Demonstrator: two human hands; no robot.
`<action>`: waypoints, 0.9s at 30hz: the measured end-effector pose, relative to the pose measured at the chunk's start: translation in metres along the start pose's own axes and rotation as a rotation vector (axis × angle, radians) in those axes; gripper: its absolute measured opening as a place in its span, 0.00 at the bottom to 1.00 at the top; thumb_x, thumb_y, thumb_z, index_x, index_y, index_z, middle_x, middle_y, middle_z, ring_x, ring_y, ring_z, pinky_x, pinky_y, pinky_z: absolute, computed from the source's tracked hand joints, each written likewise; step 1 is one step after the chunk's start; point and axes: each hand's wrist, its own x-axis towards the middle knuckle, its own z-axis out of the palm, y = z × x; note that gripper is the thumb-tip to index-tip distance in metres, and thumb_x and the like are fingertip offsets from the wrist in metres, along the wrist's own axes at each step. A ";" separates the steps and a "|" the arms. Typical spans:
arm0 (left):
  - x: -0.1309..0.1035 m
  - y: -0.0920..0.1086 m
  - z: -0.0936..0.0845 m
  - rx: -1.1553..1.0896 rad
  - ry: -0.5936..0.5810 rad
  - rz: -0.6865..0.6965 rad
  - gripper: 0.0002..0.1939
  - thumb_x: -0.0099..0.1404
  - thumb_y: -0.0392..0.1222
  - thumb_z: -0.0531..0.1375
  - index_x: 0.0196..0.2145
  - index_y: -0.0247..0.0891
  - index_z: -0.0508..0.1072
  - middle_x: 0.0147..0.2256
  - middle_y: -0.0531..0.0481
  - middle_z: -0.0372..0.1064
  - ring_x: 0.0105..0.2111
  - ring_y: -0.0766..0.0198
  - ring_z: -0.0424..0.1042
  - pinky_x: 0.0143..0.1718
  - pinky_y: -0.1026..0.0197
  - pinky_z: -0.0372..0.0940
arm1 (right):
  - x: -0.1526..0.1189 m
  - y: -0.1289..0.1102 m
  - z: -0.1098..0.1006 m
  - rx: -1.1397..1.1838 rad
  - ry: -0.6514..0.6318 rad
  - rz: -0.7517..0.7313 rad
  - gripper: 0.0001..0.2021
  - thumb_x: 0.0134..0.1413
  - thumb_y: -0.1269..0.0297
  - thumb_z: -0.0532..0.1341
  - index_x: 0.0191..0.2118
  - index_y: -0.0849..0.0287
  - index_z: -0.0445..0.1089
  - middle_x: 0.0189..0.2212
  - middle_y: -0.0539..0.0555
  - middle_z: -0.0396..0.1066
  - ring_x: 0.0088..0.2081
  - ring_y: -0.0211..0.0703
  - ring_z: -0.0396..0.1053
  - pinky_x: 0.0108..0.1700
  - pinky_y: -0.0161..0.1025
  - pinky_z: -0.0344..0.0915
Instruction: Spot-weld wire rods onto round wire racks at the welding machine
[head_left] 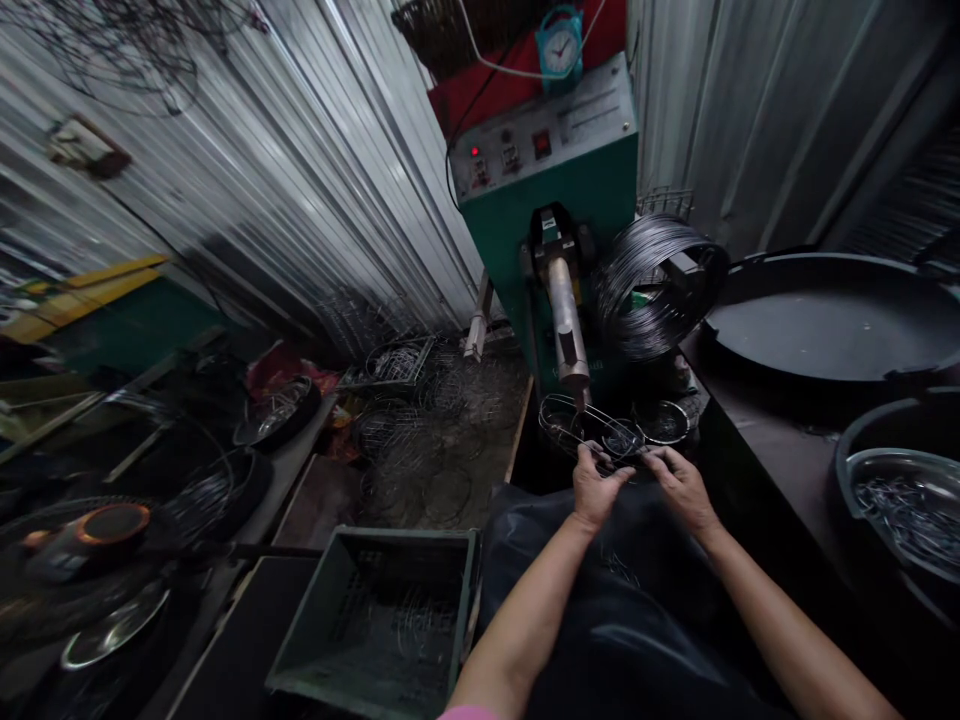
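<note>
A thin wire ring (568,399) slants in front of the green spot-welding machine (495,245), just below its metal arm (564,300). My left hand (598,490) is closed on the ring's near edge, thumb pointing right. Close by on the right, my right hand (684,492) has its fingers pinched together at the ring's right end; what lies between the fingertips is too small and dark to make out. Behind the hands stand round containers, one a bowl (661,422) with small metal bits. A dark apron (600,620) covers my lap, with several wire bits on it.
A wire coil (660,290) hangs at the machine's right side. To the right are a large black pan (810,320) and a metal bowl (911,500) of small wire parts. A green crate (300,625) stands at lower left; wire frames (405,430) lie on the floor.
</note>
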 end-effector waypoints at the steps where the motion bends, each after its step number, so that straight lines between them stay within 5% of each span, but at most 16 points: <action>1: 0.000 0.001 0.000 0.001 0.000 0.006 0.25 0.45 0.40 0.69 0.36 0.41 0.59 0.27 0.57 0.62 0.26 0.69 0.64 0.33 0.65 0.60 | 0.000 -0.001 -0.001 -0.007 -0.008 -0.006 0.16 0.49 0.49 0.58 0.27 0.58 0.67 0.30 0.53 0.71 0.36 0.45 0.68 0.42 0.40 0.63; 15: 0.019 0.012 -0.020 -0.393 0.110 -0.135 0.23 0.45 0.36 0.67 0.35 0.38 0.59 0.26 0.58 0.62 0.26 0.72 0.64 0.33 0.67 0.59 | 0.032 -0.057 0.020 -0.193 -0.156 -0.194 0.13 0.51 0.53 0.56 0.30 0.57 0.69 0.27 0.53 0.71 0.31 0.43 0.68 0.37 0.38 0.65; 27: 0.035 0.019 -0.022 -0.520 0.096 -0.205 0.25 0.42 0.38 0.69 0.33 0.38 0.59 0.24 0.58 0.63 0.25 0.71 0.65 0.34 0.65 0.59 | 0.050 -0.063 0.031 -0.211 -0.154 -0.124 0.15 0.50 0.51 0.55 0.30 0.58 0.68 0.24 0.51 0.69 0.27 0.41 0.66 0.31 0.36 0.63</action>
